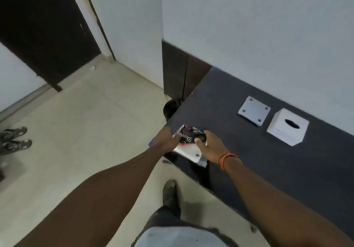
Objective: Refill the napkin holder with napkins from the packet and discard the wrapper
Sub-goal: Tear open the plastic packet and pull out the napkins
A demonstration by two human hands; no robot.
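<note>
Both the left hand (168,138) and right hand (209,147) grip the napkin packet (191,136) at the counter (249,151) edge, likely opening it; next, pull napkins toward the holder (287,126).

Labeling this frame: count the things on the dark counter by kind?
Napkin packet: 1, held by left hand and right hand
White napkin holder: 1
Flat square plate: 1
Total: 3
</note>
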